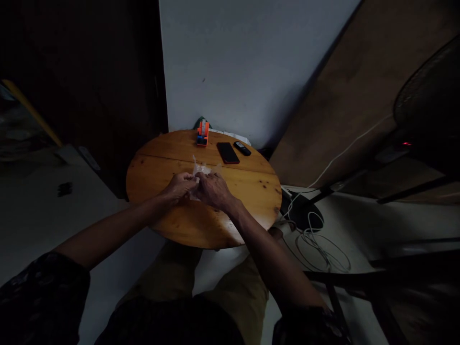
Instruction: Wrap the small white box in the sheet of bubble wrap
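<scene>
Over the middle of a round wooden table (247,187), both of my hands meet at a crumpled clear plastic bag (201,169). My left hand (179,186) pinches its left side, fingers closed. Against it, my right hand (214,189) is closed on the right side of the plastic, its knuckles up. Part of the bag sticks up beyond my fingers, and a bit shows below them. Whether anything is inside the plastic is too dim to make out.
At the table's back are an orange tape dispenser (203,132), a dark smartphone (227,153) and a small keypad phone (242,148). A wall (237,62) stands right behind. White cable (319,244) lies coiled on the floor at right, near a fan (427,91).
</scene>
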Action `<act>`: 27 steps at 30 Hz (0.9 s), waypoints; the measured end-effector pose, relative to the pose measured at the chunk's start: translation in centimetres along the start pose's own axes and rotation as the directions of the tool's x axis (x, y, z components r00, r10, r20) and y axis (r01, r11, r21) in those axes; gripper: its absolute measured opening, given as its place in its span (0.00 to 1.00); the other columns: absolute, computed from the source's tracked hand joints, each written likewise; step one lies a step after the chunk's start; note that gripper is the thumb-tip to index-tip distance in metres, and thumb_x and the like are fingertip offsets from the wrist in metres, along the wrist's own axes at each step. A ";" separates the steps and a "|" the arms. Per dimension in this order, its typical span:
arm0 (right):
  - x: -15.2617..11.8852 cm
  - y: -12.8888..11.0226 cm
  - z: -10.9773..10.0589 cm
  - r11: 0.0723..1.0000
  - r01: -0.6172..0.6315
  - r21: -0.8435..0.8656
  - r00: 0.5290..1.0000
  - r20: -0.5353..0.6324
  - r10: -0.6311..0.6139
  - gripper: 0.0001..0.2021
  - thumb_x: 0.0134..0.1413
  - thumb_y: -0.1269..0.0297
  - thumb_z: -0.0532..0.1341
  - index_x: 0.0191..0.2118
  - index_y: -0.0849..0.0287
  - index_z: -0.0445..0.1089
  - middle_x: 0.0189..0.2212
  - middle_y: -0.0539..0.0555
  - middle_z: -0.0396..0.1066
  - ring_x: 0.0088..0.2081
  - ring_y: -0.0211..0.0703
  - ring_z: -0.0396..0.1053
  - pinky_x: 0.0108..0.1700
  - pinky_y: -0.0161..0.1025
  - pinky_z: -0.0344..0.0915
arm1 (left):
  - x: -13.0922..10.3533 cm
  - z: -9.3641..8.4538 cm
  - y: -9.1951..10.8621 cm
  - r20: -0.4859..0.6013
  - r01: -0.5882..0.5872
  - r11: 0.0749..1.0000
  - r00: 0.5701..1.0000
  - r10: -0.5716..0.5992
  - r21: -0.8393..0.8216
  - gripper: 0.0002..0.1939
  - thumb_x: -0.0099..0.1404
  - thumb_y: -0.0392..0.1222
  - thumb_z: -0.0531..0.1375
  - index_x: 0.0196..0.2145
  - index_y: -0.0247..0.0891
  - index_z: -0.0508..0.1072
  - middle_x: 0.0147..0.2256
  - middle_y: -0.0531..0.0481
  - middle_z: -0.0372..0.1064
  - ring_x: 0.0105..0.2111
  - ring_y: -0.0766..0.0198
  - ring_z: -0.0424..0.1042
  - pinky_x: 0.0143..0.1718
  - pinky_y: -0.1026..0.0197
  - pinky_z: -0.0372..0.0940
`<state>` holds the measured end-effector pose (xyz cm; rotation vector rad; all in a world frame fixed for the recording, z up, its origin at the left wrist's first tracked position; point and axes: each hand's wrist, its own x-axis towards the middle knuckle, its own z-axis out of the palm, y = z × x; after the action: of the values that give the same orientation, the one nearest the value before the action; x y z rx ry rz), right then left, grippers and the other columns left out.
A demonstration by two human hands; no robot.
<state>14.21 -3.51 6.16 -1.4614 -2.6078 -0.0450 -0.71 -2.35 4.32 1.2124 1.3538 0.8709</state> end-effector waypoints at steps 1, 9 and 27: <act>-0.1 0.0 -0.1 1.000 -0.006 0.009 1.000 0.003 0.006 0.23 0.57 0.65 0.61 0.58 0.66 0.65 0.43 0.64 0.79 0.47 0.55 0.74 0.52 0.47 0.59 | 0.1 0.1 0.2 0.019 -0.013 1.000 1.000 0.012 0.026 0.11 0.53 0.41 0.65 0.34 0.36 0.71 0.22 0.55 0.67 0.18 0.71 0.62 0.20 0.67 0.56; -1.7 2.7 0.5 0.899 0.068 0.432 0.994 -0.104 -0.025 0.31 0.51 0.76 0.58 0.63 0.62 0.60 0.43 0.57 0.79 0.45 0.47 0.75 0.50 0.44 0.67 | 0.6 -1.3 1.7 0.372 -0.245 0.881 0.924 0.086 0.405 0.08 0.51 0.39 0.58 0.29 0.36 0.74 0.21 0.55 0.65 0.22 0.65 0.66 0.24 0.64 0.59; -4.4 6.1 5.3 0.513 -0.473 0.717 0.773 0.058 0.632 0.34 0.45 0.56 0.71 0.59 0.58 0.64 0.30 0.51 0.74 0.31 0.43 0.72 0.33 0.37 0.65 | 2.0 -0.4 -0.1 0.354 -0.491 0.526 0.870 0.343 0.694 0.19 0.54 0.48 0.62 0.42 0.39 0.81 0.40 0.46 0.71 0.41 0.53 0.72 0.42 0.59 0.65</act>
<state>21.07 -3.49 0.00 -1.7362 -1.5383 0.7449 -0.97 -0.36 3.87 2.3249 1.3344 0.4473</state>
